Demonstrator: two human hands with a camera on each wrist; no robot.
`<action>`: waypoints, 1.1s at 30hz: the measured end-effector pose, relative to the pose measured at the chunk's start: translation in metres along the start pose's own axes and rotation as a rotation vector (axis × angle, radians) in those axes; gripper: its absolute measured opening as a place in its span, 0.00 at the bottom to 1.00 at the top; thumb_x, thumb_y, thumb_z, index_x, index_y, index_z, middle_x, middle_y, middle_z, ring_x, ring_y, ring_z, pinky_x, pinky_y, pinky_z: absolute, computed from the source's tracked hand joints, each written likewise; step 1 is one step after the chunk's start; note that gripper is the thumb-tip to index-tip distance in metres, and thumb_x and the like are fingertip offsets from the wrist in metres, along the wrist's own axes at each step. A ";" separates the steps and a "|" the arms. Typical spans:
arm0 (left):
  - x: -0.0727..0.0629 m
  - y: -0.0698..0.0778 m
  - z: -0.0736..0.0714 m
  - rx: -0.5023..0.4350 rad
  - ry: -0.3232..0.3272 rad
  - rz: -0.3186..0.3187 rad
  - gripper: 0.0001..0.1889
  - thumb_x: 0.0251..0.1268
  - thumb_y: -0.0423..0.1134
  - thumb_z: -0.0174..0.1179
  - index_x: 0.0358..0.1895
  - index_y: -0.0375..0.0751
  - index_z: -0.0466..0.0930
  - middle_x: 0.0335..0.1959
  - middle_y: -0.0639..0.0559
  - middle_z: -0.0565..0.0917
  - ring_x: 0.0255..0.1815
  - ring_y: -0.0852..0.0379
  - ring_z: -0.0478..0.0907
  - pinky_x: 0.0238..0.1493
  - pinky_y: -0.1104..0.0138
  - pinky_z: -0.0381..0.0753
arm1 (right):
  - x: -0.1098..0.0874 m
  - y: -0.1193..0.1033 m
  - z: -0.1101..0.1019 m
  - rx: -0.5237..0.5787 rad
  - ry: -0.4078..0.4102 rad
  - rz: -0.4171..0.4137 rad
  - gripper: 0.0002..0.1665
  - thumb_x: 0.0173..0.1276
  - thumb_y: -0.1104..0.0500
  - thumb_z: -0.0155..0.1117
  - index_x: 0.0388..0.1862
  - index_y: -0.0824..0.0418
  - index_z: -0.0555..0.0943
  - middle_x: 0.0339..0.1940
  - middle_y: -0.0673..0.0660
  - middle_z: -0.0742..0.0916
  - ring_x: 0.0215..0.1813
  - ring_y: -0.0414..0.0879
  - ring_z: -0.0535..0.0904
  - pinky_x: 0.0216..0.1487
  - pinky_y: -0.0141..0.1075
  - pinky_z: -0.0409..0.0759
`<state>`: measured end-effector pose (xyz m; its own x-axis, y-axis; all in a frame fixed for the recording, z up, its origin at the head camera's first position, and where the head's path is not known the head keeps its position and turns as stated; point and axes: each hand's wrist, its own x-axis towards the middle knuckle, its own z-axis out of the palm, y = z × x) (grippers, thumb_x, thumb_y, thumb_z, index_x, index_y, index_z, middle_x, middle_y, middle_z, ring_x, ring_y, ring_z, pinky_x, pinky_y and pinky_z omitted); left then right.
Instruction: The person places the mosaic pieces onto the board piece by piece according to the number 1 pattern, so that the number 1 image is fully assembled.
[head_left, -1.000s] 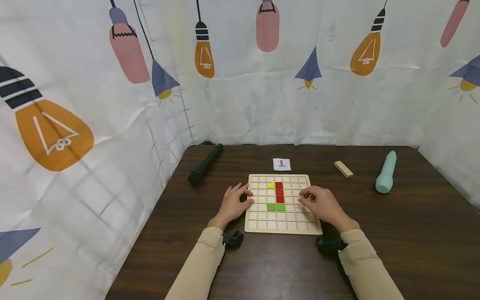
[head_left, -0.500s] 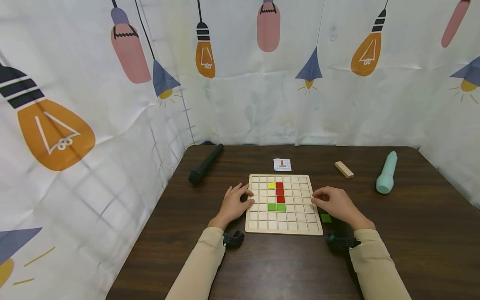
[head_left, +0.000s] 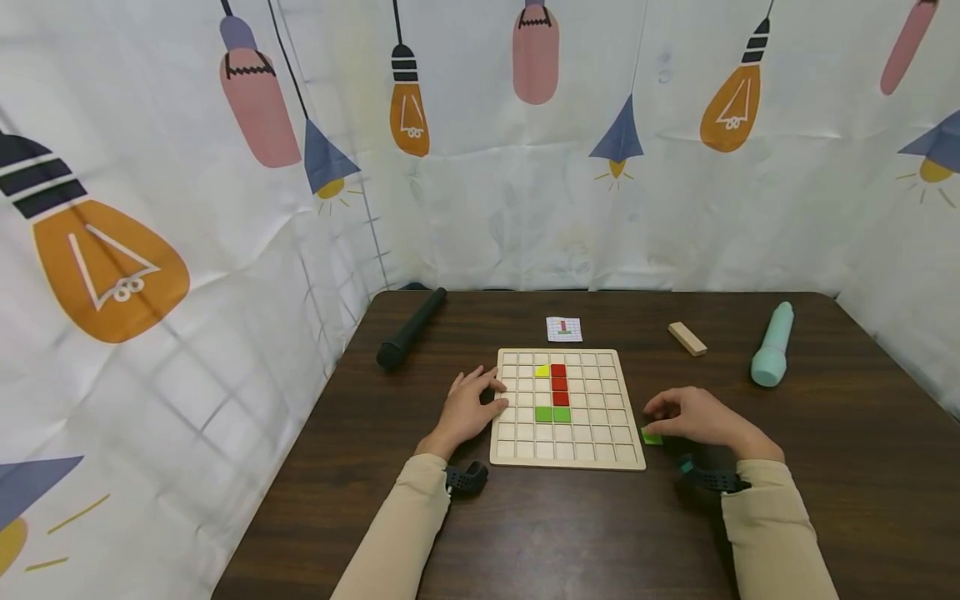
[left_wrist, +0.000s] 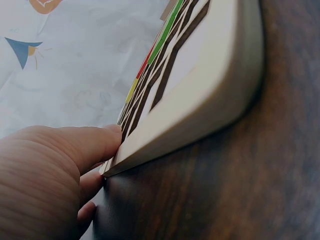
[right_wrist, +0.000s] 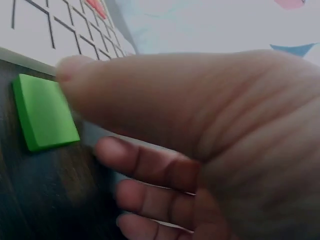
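Note:
A pale wooden grid board (head_left: 600, 433) lies on the table, holding green tiles (head_left: 552, 414), red tiles (head_left: 560, 385) and a yellow piece (head_left: 542, 372) in its cells. My left hand (head_left: 463, 412) holds the board's left edge; in the left wrist view the thumb (left_wrist: 95, 142) is on the rim with other fingers beneath it. My right hand (head_left: 697, 417) is over a loose green square tile (right_wrist: 47, 112) just right of the board. Its thumb (right_wrist: 110, 82) overlaps the tile's upper corner in the right wrist view; the other fingers are loosely curled, apart from the tile.
Behind the board lies a small card (head_left: 564, 329) with a coloured grid pattern. A wooden block (head_left: 687, 338) and a mint-green bottle-shaped object (head_left: 772, 346) are at the back right. A dark microphone-shaped object (head_left: 411, 330) lies at the back left. A printed curtain (head_left: 495, 208) surrounds the table.
My right hand has moved right and toward me, from above the board to the loose green tile, which came into view beside the board. My left hand and the board have stayed put.

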<state>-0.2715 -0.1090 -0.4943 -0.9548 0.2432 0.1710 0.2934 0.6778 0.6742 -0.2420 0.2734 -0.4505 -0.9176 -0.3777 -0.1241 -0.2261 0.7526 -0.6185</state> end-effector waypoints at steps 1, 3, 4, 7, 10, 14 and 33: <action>0.000 0.000 0.000 0.001 -0.001 0.001 0.10 0.65 0.42 0.64 0.48 0.48 0.83 0.72 0.47 0.68 0.76 0.48 0.57 0.78 0.50 0.40 | -0.001 0.001 -0.001 0.005 -0.016 -0.010 0.22 0.60 0.50 0.73 0.47 0.62 0.84 0.38 0.51 0.84 0.38 0.45 0.76 0.38 0.39 0.77; 0.000 -0.001 0.000 0.003 -0.002 0.001 0.10 0.65 0.42 0.64 0.47 0.48 0.83 0.72 0.48 0.68 0.76 0.48 0.56 0.78 0.50 0.40 | -0.001 0.003 -0.002 0.015 -0.040 -0.017 0.22 0.59 0.51 0.74 0.47 0.62 0.84 0.38 0.51 0.84 0.40 0.46 0.75 0.39 0.38 0.77; 0.001 -0.001 0.001 0.005 -0.002 -0.001 0.10 0.65 0.42 0.64 0.47 0.48 0.83 0.72 0.48 0.68 0.76 0.48 0.57 0.78 0.50 0.40 | -0.001 0.004 -0.002 0.021 -0.048 -0.017 0.21 0.58 0.51 0.75 0.46 0.61 0.84 0.38 0.51 0.83 0.40 0.46 0.74 0.39 0.38 0.76; 0.001 -0.002 0.001 0.005 -0.003 -0.006 0.10 0.65 0.43 0.64 0.47 0.49 0.83 0.72 0.48 0.68 0.76 0.48 0.56 0.78 0.50 0.40 | 0.000 0.007 -0.001 0.035 -0.068 -0.026 0.20 0.58 0.52 0.75 0.46 0.60 0.83 0.37 0.51 0.82 0.40 0.46 0.73 0.39 0.37 0.76; 0.001 -0.001 0.000 0.005 -0.004 -0.012 0.09 0.66 0.42 0.64 0.47 0.49 0.83 0.72 0.48 0.68 0.76 0.48 0.56 0.78 0.50 0.39 | 0.001 0.008 0.000 0.044 -0.072 -0.032 0.18 0.57 0.54 0.75 0.44 0.60 0.83 0.36 0.51 0.81 0.39 0.46 0.72 0.38 0.38 0.74; 0.001 0.000 0.000 0.003 -0.007 -0.012 0.09 0.66 0.42 0.64 0.48 0.48 0.83 0.72 0.48 0.68 0.76 0.48 0.56 0.78 0.50 0.39 | 0.003 0.007 0.000 0.028 -0.046 -0.018 0.15 0.58 0.54 0.75 0.42 0.58 0.84 0.33 0.50 0.81 0.37 0.46 0.72 0.36 0.37 0.73; 0.001 0.000 0.000 0.006 -0.001 -0.005 0.10 0.65 0.42 0.64 0.47 0.48 0.83 0.72 0.47 0.68 0.76 0.48 0.57 0.78 0.50 0.40 | 0.008 0.011 0.003 -0.033 0.114 0.049 0.13 0.61 0.59 0.71 0.43 0.62 0.83 0.33 0.52 0.80 0.33 0.46 0.73 0.33 0.37 0.74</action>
<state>-0.2719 -0.1089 -0.4938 -0.9562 0.2405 0.1669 0.2889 0.6829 0.6710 -0.2507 0.2767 -0.4608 -0.9585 -0.2777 -0.0640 -0.1887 0.7867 -0.5877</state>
